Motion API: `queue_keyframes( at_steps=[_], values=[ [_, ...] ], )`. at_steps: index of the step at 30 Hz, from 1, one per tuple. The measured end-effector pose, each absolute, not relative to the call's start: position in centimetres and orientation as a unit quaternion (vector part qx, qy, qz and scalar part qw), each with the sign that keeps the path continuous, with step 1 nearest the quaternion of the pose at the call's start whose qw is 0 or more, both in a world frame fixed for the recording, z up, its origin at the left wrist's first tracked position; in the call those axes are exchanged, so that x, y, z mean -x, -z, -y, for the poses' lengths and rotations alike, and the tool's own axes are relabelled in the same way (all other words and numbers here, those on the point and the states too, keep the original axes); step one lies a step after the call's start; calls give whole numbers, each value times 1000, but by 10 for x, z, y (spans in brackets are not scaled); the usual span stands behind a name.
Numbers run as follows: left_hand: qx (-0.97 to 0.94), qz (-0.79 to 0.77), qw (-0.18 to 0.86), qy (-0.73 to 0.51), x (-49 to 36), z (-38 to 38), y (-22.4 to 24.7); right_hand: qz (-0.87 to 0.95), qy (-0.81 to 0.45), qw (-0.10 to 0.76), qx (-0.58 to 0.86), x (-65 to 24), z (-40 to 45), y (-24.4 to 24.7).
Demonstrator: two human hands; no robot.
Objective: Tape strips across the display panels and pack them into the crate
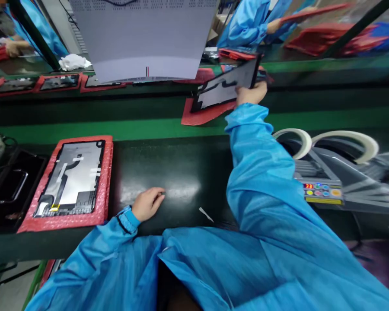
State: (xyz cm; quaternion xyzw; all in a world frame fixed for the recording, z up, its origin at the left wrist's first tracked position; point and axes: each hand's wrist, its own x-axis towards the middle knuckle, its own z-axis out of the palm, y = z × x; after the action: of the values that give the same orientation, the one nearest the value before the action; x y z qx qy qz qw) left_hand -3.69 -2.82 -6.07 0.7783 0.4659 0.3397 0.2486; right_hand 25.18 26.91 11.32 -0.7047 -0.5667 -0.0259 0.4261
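Note:
My right hand reaches far forward over the green conveyor and grips the right edge of a flat black-framed panel, tilted up off a red foam tray. Resting on the dark bench top is my left hand, fingers loosely curled and holding nothing. Left of that hand lies a second panel flat in its own red foam tray. Both my arms are in blue sleeves.
A tape dispenser machine with two tape rolls stands on the right. A grey cabinet hangs over the far belt. More red trays with panels line the far side. Other people in blue work across the line.

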Motion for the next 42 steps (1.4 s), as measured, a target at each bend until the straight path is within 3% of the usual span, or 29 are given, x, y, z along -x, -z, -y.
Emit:
queue_keyframes(
  at_steps=[2, 7, 11, 14, 18, 24, 31, 38, 42],
  values=[
    [-768, -472, 205, -382, 37, 30, 58, 532, 23, 487, 692, -226, -241, -147],
    [-653, -533, 8, -538, 39, 43, 29, 632, 43, 528, 565, -186, -134, -218],
    [-526, -617, -32, -585, 52, 44, -2, 686, -72, 537, 485, -170, -55, -239],
    [-511, -632, 44, -581, 59, 36, -18, 692, -220, 525, 445, -157, -18, -235],
    [-593, -510, 281, -556, 55, 35, -30, 647, -393, 478, 445, -141, -2, -212],
    [-401, -478, 561, -544, 45, 46, -22, 571, -474, 423, 520, -136, -45, -146],
    [-293, -470, 644, -528, 52, 33, 32, 543, -481, 353, 590, -135, -91, -66],
    [-274, -519, 673, -450, 58, 41, 35, 585, -494, 296, 571, -148, -115, -30],
    [-336, -556, 631, -424, 58, 40, 40, 643, -421, 281, 575, -151, -123, -5]
  ],
)
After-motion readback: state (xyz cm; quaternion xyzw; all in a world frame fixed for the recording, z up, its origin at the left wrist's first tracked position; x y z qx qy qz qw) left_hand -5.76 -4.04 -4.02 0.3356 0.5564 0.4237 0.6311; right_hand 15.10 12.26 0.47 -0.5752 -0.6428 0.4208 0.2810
